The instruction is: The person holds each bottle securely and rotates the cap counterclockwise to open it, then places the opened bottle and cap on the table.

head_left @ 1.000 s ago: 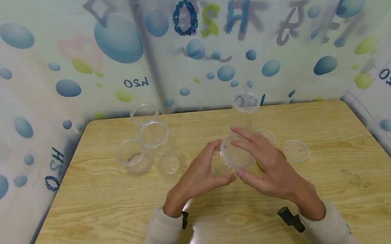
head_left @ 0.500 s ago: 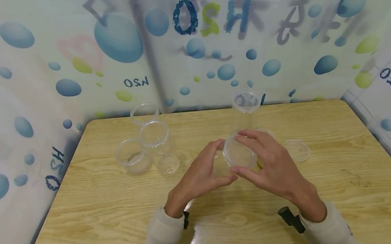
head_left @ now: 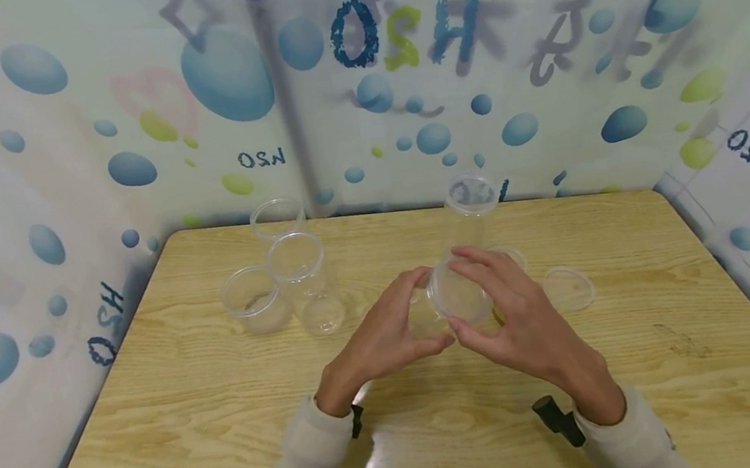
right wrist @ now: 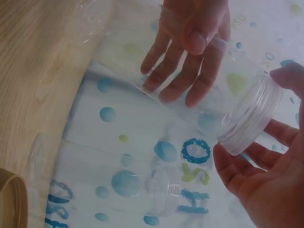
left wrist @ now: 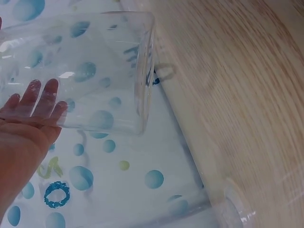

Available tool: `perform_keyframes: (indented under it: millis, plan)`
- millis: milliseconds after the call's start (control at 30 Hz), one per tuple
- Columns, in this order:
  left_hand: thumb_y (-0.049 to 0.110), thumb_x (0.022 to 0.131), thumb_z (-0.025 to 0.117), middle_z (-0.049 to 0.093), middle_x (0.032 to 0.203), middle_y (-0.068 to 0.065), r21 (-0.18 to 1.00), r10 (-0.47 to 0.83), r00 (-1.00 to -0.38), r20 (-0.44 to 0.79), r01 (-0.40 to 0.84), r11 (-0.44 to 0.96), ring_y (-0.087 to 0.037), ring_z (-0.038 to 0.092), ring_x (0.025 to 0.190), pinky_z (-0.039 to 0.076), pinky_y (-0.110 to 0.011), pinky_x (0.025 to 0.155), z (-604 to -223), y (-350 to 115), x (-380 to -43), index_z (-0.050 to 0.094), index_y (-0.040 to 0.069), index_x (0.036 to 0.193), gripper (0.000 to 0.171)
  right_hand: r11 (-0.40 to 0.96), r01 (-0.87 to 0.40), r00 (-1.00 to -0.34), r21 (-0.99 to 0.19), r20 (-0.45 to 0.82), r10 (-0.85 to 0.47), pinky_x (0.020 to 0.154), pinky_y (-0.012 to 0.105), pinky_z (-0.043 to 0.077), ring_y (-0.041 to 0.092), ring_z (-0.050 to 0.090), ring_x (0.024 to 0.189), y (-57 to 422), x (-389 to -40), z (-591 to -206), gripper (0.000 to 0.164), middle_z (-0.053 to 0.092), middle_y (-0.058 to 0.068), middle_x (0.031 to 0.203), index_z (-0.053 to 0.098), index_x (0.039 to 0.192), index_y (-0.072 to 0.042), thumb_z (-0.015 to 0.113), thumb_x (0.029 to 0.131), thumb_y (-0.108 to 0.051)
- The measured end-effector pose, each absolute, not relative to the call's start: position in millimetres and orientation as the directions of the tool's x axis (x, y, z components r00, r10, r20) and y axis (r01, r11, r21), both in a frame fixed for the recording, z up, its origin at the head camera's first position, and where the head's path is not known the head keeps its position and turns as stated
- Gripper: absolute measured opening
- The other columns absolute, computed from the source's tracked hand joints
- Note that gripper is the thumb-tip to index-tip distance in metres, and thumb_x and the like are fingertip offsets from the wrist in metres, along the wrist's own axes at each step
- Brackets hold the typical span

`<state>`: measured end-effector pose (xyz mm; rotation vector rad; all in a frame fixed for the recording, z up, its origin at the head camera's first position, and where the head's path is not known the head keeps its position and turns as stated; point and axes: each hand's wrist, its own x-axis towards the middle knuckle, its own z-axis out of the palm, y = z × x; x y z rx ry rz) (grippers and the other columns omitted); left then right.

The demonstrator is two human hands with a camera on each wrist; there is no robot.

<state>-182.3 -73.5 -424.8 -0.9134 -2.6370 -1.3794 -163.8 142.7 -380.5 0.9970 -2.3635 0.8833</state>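
A clear plastic jar (left wrist: pixel 102 71) lies tilted on its side in the air above the table, its mouth turned towards the right hand. Around its body, my left hand (head_left: pixel 382 333) holds it, and the fingers show through the wall in the right wrist view. A translucent lid (head_left: pixel 458 292) sits over the mouth. My right hand (head_left: pixel 523 317) grips this lid by its rim, with the thumb on one side and the fingers on the other. Behind the right hand, a gold-coloured lid (right wrist: pixel 13 199) is mostly hidden in the head view.
Several open clear jars stand on the left, among them a short one (head_left: pixel 255 303) and a taller one (head_left: pixel 298 265). A lidded jar (head_left: pixel 473 200) stands at the back. Flat on the wooden table (head_left: pixel 656 386) lies a clear lid (head_left: pixel 570 289); another lid (head_left: pixel 511 259) is partly covered.
My right hand and the lid have shifted slightly to the right, with its fingers set a little differently on the rim. The left hand has barely moved and still holds the jar.
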Motion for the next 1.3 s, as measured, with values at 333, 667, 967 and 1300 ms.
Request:
perform_keyframes:
  millis: [333, 667, 967, 1300]
  plan:
    - [0.028, 0.074, 0.087, 0.055, 0.133, -0.009, 0.7, 0.424, -0.848, 0.319, 0.512, 0.498, -0.027, 0.054, 0.118, 0.042, -0.05, 0.101, -425.1, -75.3, -184.1, 0.04, 0.005, 0.144, 0.087, 0.515, -0.747, -0.655, -0.42, 0.598, -0.461, 0.085, 0.05, 0.054, 0.033, 0.051, 0.124, 146.0, -166.6, -379.7, 0.073, 0.048, 0.018, 0.142, 0.044, 0.144, -0.002, 0.075, 0.08, -0.016]
    - [0.025, 0.072, 0.09, 0.052, 0.135, -0.011, 0.697, 0.338, -0.856, 0.39, 0.515, 0.499, -0.028, 0.048, 0.125, 0.027, -0.053, 0.103, -427.8, -75.2, -191.6, 0.039, 0.007, 0.143, 0.089, 0.53, -0.731, -0.668, -0.429, 0.606, -0.431, 0.093, 0.034, 0.053, 0.028, 0.052, 0.118, 155.7, -172.2, -376.9, 0.07, 0.043, 0.019, 0.14, 0.043, 0.147, -0.004, 0.058, 0.094, -0.048]
    - [0.027, 0.068, 0.092, 0.035, 0.13, -0.017, 0.733, 0.205, -0.891, 0.405, 0.45, 0.51, -0.033, 0.034, 0.123, 0.024, -0.058, 0.099, -430.6, -74.8, -194.9, 0.044, 0.015, 0.143, 0.089, 0.523, -0.723, -0.666, -0.451, 0.658, -0.353, 0.101, 0.011, 0.04, 0.033, 0.051, 0.121, 170.0, -185.9, -380.0, 0.081, 0.043, 0.027, 0.135, 0.044, 0.144, 0.002, 0.081, 0.072, 0.002]
    - [0.028, 0.071, 0.091, 0.041, 0.128, -0.017, 0.759, 0.041, -0.907, 0.419, 0.374, 0.532, -0.032, 0.047, 0.117, 0.045, -0.053, 0.096, -433.8, -77.0, -201.5, 0.042, 0.011, 0.145, 0.09, 0.597, -0.601, -0.764, -0.531, 0.6, -0.237, 0.111, 0.03, 0.038, 0.038, 0.051, 0.128, 193.9, -200.2, -387.3, 0.078, 0.049, 0.022, 0.143, 0.041, 0.145, 0.002, 0.078, 0.078, 0.001]
